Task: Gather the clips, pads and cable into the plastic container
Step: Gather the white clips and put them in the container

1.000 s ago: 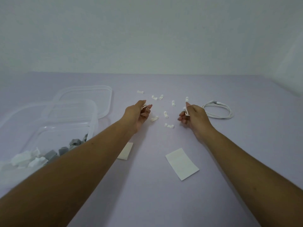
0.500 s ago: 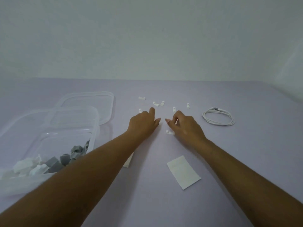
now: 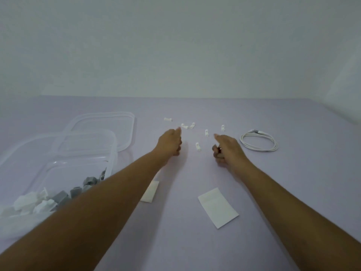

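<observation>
- Your left hand (image 3: 170,142) is out at 12 o'clock, fingers curled loosely with the forefinger extended toward the far clips; whether it holds anything, cannot tell.
- Your right hand (image 3: 226,148) is curled nearly to a fist, forefinger out toward 11 o'clock; contents hidden.
- Nearest clip (image 3: 198,146) lies between your hands, long axis roughly 12–6.
- Other white clips (image 3: 187,126) are scattered beyond the fingertips, small, axes mixed.
- Cable (image 3: 259,141) is coiled flat at 3 o'clock of the right hand, coil long axis 10–4, plug end at the far side.
- Large pad (image 3: 217,207) lies near you, long axis 11–5; smaller pad (image 3: 150,191) is partly under your left forearm.
- Plastic container (image 3: 58,151) sits at 9 o'clock, holding grey and white pieces; lid (image 3: 109,122) lies behind it.
</observation>
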### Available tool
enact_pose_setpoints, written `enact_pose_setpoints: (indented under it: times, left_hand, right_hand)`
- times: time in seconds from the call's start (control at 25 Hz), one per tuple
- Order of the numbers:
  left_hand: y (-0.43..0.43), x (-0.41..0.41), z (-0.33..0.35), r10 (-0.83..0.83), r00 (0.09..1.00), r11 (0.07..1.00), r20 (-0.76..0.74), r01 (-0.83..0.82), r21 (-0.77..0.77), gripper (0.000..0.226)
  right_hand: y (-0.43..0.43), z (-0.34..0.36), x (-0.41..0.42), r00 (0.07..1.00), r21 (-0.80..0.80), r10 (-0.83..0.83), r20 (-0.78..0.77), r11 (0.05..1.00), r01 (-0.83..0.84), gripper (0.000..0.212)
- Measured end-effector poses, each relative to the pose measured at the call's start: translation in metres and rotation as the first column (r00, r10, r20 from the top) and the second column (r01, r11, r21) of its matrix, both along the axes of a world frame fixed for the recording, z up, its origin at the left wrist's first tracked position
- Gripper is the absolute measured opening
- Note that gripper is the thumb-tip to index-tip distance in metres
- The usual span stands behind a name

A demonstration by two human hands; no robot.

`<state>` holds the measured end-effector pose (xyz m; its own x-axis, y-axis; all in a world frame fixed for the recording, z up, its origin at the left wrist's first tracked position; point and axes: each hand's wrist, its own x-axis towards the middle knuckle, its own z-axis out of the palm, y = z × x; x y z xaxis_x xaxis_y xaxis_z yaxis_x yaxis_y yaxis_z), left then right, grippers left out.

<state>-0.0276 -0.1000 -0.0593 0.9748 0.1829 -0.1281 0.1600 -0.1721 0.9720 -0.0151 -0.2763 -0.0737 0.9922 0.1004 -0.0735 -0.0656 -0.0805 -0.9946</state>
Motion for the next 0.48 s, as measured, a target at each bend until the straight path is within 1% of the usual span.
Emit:
enact_pose_setpoints:
  times: [0.04, 0.08, 0.12, 0.16, 0.2, 0.24, 0.28, 0.32, 0.36, 0.4, 0.44, 0.48]
  left_hand:
    - [0.001, 0.000, 0.008, 0.070, 0.995, 0.883, -0.070, -0.094, -0.461, 0.031]
    - [0.004, -0.002, 0.013, 0.117, 0.987, 0.695, -0.108, -0.159, -0.701, 0.030]
    - [0.008, -0.002, 0.016, 0.156, 0.980, 0.580, -0.121, -0.190, -0.792, 0.026]
    - [0.010, -0.004, 0.020, 0.180, 0.976, 0.525, -0.121, -0.199, -0.827, 0.020]
    - [0.012, -0.005, 0.021, 0.196, 0.974, 0.509, -0.115, -0.201, -0.837, 0.014]
    - [0.014, -0.006, 0.023, 0.211, 0.971, 0.501, -0.114, -0.208, -0.840, 0.009]
    - [0.016, -0.007, 0.023, 0.231, 0.964, 0.518, -0.129, -0.234, -0.823, 0.009]
    - [0.018, -0.005, 0.021, 0.242, 0.957, 0.567, -0.158, -0.272, -0.778, 0.013]
    - [0.022, -0.003, 0.021, 0.255, 0.949, 0.653, -0.185, -0.310, -0.691, 0.016]
    - [0.026, -0.002, 0.020, 0.277, 0.944, 0.772, -0.181, -0.330, -0.543, 0.017]
    - [0.030, 0.000, 0.017, 0.297, 0.945, 0.903, -0.133, -0.324, -0.281, 0.019]
    - [0.034, 0.002, 0.011, 0.282, 0.958, 0.957, -0.048, -0.277, 0.089, 0.025]
  right_hand:
    - [-0.003, 0.005, 0.003, 0.985, 0.320, -0.001, -0.174, 0.946, 0.057, 0.028]
    - [-0.007, 0.009, 0.006, 0.963, 0.496, 0.036, -0.268, 0.862, 0.106, 0.026]
    - [-0.008, 0.012, 0.008, 0.951, 0.573, 0.060, -0.303, 0.809, 0.132, 0.025]
    - [-0.009, 0.015, 0.010, 0.949, 0.605, 0.081, -0.306, 0.786, 0.128, 0.027]
    - [-0.008, 0.017, 0.013, 0.952, 0.602, 0.080, -0.297, 0.789, 0.122, 0.030]
    - [-0.005, 0.019, 0.015, 0.957, 0.558, 0.055, -0.286, 0.821, 0.120, 0.032]
    - [-0.002, 0.020, 0.017, 0.964, 0.443, 0.011, -0.267, 0.890, 0.112, 0.033]
    - [0.001, 0.021, 0.020, 0.975, 0.239, -0.044, -0.216, 0.966, 0.096, 0.033]
    - [0.005, 0.021, 0.023, 0.991, -0.031, -0.083, -0.109, 0.996, 0.080, 0.034]
    - [0.009, 0.019, 0.025, 0.996, -0.310, -0.078, 0.032, 0.947, 0.084, 0.035]
    - [0.013, 0.017, 0.027, 0.986, -0.538, -0.022, 0.163, 0.836, 0.107, 0.038]
    - [0.019, 0.015, 0.027, 0.970, -0.699, 0.051, 0.240, 0.702, 0.136, 0.040]
